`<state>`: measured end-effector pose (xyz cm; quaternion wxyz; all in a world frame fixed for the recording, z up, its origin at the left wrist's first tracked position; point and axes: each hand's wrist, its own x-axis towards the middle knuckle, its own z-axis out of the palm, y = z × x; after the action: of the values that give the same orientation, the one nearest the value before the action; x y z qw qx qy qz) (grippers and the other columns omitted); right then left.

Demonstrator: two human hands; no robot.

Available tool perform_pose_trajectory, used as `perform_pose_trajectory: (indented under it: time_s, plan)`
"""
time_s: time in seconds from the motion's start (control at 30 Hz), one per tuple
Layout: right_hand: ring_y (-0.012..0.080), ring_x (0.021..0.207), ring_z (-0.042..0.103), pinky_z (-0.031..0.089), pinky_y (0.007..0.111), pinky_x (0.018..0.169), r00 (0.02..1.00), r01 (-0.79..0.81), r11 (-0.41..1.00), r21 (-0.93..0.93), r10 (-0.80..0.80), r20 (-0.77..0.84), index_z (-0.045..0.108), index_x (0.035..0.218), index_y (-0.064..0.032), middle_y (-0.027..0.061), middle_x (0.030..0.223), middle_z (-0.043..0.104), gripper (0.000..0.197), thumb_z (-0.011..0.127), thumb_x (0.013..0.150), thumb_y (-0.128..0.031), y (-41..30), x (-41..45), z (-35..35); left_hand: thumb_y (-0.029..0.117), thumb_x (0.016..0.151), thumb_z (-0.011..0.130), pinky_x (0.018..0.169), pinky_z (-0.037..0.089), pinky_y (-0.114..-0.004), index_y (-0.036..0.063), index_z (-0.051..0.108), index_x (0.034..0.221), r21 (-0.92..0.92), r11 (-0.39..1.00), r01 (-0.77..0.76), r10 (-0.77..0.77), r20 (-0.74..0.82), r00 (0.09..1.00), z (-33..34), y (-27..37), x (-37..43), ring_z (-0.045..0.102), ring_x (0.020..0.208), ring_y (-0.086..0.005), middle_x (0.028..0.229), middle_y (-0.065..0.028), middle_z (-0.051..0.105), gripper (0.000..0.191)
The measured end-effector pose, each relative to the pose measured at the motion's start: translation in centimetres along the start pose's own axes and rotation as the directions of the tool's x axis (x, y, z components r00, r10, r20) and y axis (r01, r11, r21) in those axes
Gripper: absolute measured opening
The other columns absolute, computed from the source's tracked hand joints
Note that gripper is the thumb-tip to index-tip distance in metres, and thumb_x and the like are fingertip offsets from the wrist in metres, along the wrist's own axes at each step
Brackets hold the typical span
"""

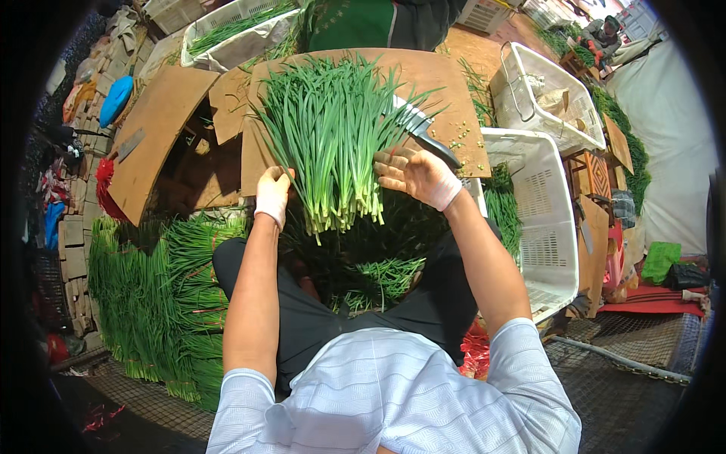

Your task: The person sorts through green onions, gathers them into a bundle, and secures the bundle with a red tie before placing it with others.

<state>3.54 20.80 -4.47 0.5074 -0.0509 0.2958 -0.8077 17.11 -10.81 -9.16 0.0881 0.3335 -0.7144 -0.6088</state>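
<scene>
A loose bunch of green chives (334, 142) lies on a brown wooden board (454, 91), its pale cut ends hanging over the near edge. My left hand (273, 193), in a pale glove, is at the bunch's left side, fingers bent. Whether it grips any leaves, I cannot tell. On the other side, my gloved right hand (418, 173) is open, palm toward the stems, fingertips close to them. A broad-bladed knife with a black handle (434, 144) rests on the board beyond my right hand, its blade partly covered by leaves.
Tied chive bundles (198, 284) are stacked at left. A white plastic crate (547, 227) holding greens stands at right, with another crate (544, 102) behind it. A second board (159, 130) carries a blade at left. One person (602, 42) sits far right; another's clothing (351, 25) shows opposite.
</scene>
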Motion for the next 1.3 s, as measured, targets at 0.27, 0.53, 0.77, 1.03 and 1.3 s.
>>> perform_pose_trajectory:
  time_s: [0.27,0.53,0.77,1.03,1.3]
  plan:
    - [0.0216,0.097,0.066,0.055,0.035,0.082,0.963,0.024,0.895,-0.445,-0.140,-0.231,0.048,0.130,0.0065,0.0175,0.119,0.063,0.047,0.064,0.097,-0.023,1.3,1.5,2.8,0.017,0.100,0.059,0.057,0.049,-0.026,-0.0046,0.058,0.129,-0.130,0.988,0.080,-0.089,-0.068,0.994,-1.1,-0.2,0.1,0.060,0.076,-0.0141,0.101,-0.0076,0.067,0.036]
    - [0.0179,0.080,0.065,0.051,0.029,0.076,0.671,0.184,0.033,-0.982,-0.734,0.102,0.068,0.103,0.0013,0.0085,0.089,0.069,0.017,0.065,0.093,-0.013,2.5,3.1,2.8,0.019,0.094,0.067,0.072,0.047,-0.034,0.0085,0.065,0.109,-0.640,0.724,0.257,-0.237,0.120,0.964,-0.8,0.0,0.7,0.061,0.085,-0.0162,0.097,-0.0023,0.066,0.018]
    - [0.0206,0.077,0.063,0.051,0.031,0.073,0.728,0.253,-0.077,-0.964,-0.641,0.243,0.065,0.102,-0.0002,0.0147,0.087,0.065,0.013,0.064,0.095,-0.011,5.1,7.1,8.9,0.019,0.091,0.058,0.093,0.049,-0.041,0.0026,0.064,0.107,-0.209,0.955,0.212,-0.244,-0.141,0.960,5.6,6.7,-0.5,0.061,0.098,-0.0268,0.117,-0.0144,0.063,0.024]
    - [0.0331,0.084,0.067,0.053,0.037,0.078,0.784,0.308,-0.043,-0.950,-0.554,0.280,0.066,0.101,-0.0003,0.0190,0.091,0.066,0.012,0.064,0.092,-0.009,7.7,5.0,9.5,0.020,0.091,0.061,0.086,0.052,-0.048,0.0035,0.061,0.087,0.452,0.892,-0.020,0.263,-0.483,0.835,8.8,5.5,-2.4,0.062,0.099,-0.0396,0.109,-0.0183,0.060,0.016]
    - [0.0256,0.083,0.066,0.052,0.034,0.080,0.836,0.287,0.104,-0.952,-0.512,0.196,0.065,0.103,0.0005,0.0178,0.093,0.069,0.022,0.063,0.095,-0.020,4.8,12.5,14.3,0.018,0.090,0.056,0.087,0.049,-0.039,0.0007,0.062,0.098,0.124,0.974,-0.190,0.218,-0.283,0.934,4.4,4.5,4.8,0.063,0.093,-0.0306,0.102,-0.0209,0.067,0.020]
